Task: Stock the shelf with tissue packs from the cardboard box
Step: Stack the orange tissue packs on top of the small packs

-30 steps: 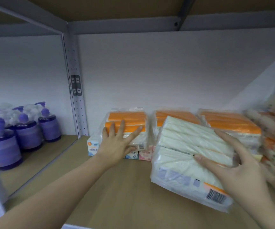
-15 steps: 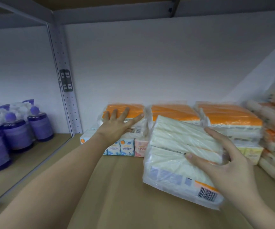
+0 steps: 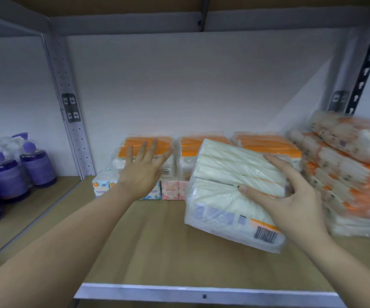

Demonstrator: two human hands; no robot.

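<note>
A white tissue pack [image 3: 228,192] in clear wrap, barcode at its near corner, lies tilted on the brown shelf board [image 3: 153,245]. My right hand [image 3: 288,196] grips its right side, thumb on top and fingers curled over the far edge. My left hand [image 3: 144,170] reaches to the back with straight, spread fingers against an orange-topped tissue pack [image 3: 135,147]. Two more orange-topped packs [image 3: 266,143] stand along the back wall. The cardboard box is out of view.
Small pink and blue tissue packets [image 3: 170,188] sit under the back row. A tall stack of orange-and-white packs [image 3: 346,174] fills the right end. Purple pump bottles [image 3: 37,165] stand in the left bay beyond a perforated metal upright [image 3: 70,112]. The shelf's metal front lip [image 3: 202,295] runs below.
The view has pulled back a little, showing the shelf's front lip. My right hand has curled more tightly over the white pack. My left hand stays against the orange pack.
</note>
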